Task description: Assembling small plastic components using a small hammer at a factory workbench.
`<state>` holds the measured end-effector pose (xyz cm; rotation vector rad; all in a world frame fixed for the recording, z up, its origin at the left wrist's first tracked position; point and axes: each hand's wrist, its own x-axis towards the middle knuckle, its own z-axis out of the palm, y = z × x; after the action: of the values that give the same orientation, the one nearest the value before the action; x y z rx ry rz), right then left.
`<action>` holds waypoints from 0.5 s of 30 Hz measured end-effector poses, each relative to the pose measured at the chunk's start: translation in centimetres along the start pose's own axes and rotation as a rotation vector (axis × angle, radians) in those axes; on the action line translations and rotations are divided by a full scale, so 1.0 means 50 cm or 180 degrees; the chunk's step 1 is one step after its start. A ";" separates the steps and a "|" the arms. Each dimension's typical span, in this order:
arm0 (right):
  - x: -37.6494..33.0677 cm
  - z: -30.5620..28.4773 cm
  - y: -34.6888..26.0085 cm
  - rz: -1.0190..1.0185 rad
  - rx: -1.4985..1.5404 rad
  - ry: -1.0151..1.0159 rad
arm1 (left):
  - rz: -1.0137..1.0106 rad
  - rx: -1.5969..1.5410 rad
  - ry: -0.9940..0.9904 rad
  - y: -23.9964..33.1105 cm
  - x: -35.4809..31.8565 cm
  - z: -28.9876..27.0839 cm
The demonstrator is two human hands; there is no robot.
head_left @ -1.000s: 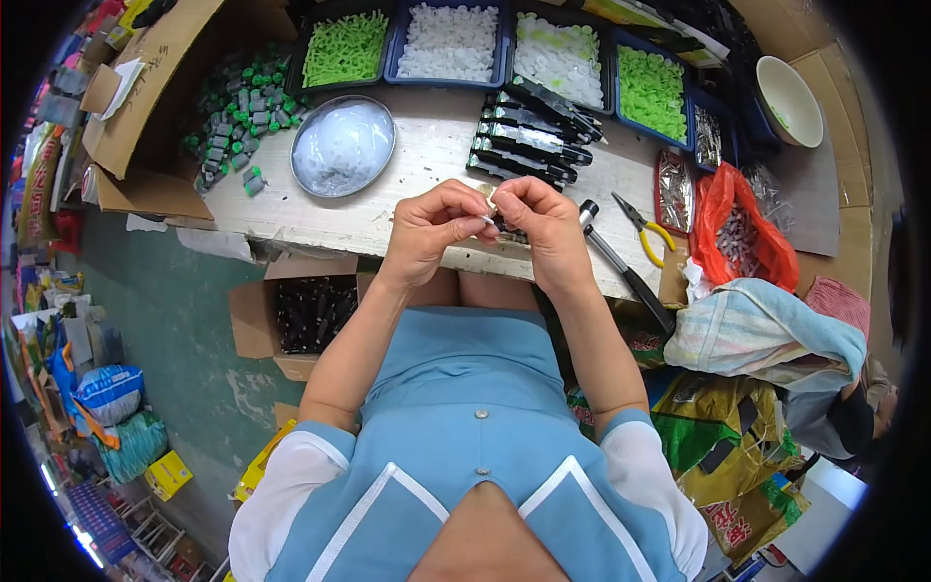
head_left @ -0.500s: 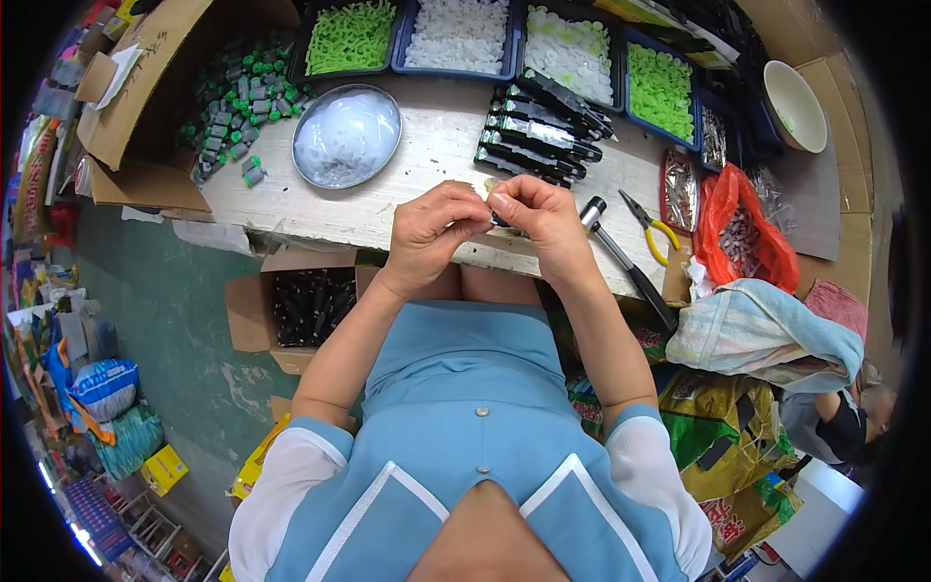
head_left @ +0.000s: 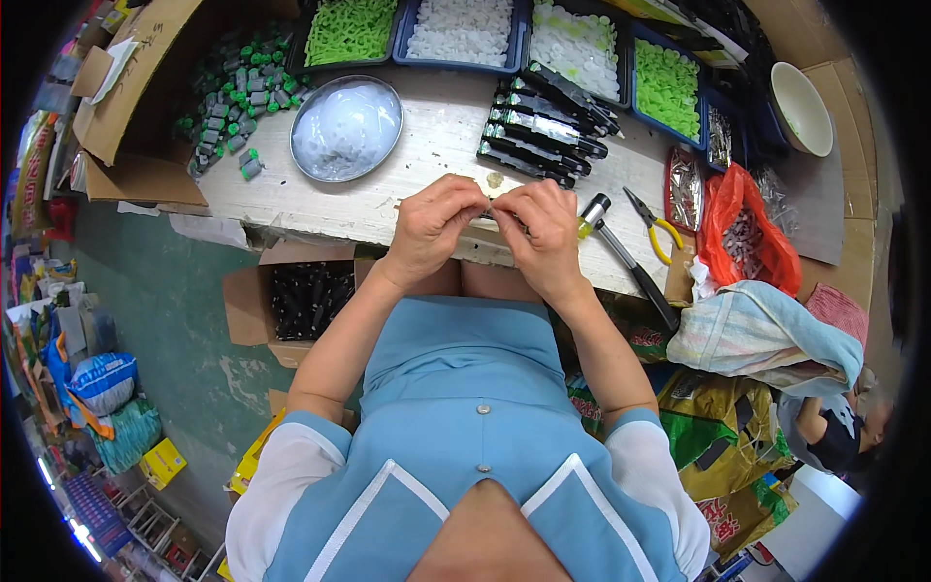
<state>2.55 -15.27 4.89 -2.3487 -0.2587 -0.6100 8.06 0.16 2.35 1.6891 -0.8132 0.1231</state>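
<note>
Both my hands meet over the front edge of the white worktable (head_left: pixel 427 107). My left hand (head_left: pixel 433 225) is closed, thumb and fingers pinched together. My right hand (head_left: pixel 539 233) is closed too, its fingertips meeting the left ones. A small dark piece shows between the fingertips, too hidden to name. Just right of my right hand lies a hammer (head_left: pixel 630 262) with a black handle and a yellowish face. Pliers (head_left: pixel 661 233) with yellow handles lie beyond it. Ahead of my hands is a stack of long black parts (head_left: pixel 538 126).
A round metal dish (head_left: pixel 389 145) holds whitish gel. Small grey-green motors (head_left: pixel 233 107) spill from a carton at the left. Trays of green (head_left: pixel 667 87) and white pieces (head_left: pixel 461 34) line the back. At the right are a red bag (head_left: pixel 722 209) and a towel (head_left: pixel 756 325).
My right hand has turned, its fingers now curling over the small piece where the thumb was on top before. More of the hammer's yellowish face shows beside it.
</note>
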 end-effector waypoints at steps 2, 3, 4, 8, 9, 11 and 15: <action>-0.003 0.003 0.015 -0.0083 -0.0234 -0.0025 | 0.0087 0.0210 -0.0039 -0.005 0.003 -0.004; -0.006 0.005 0.021 -0.0173 -0.0473 -0.0045 | 0.0081 0.0555 -0.0100 -0.003 0.007 -0.010; -0.009 0.010 0.026 -0.0174 -0.0467 -0.0049 | 0.0079 0.0902 -0.0158 -0.004 0.010 -0.015; -0.012 0.020 0.035 -0.0297 -0.0655 -0.0333 | -0.0130 0.1071 -0.0533 -0.014 0.001 -0.005; -0.012 0.021 0.035 -0.0296 -0.0622 -0.0407 | -0.0131 0.1072 -0.0534 -0.016 0.001 -0.005; -0.008 0.015 0.037 -0.0264 -0.0558 -0.0477 | -0.0243 0.1133 -0.0680 -0.019 0.006 -0.003; -0.008 -0.009 0.047 -0.0061 -0.0357 -0.0585 | -0.0409 0.1272 -0.0882 -0.003 0.033 -0.002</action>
<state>2.82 -17.34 3.62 -2.5168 -0.3380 -0.4274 9.44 -0.49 3.06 2.1643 -0.9246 -0.0425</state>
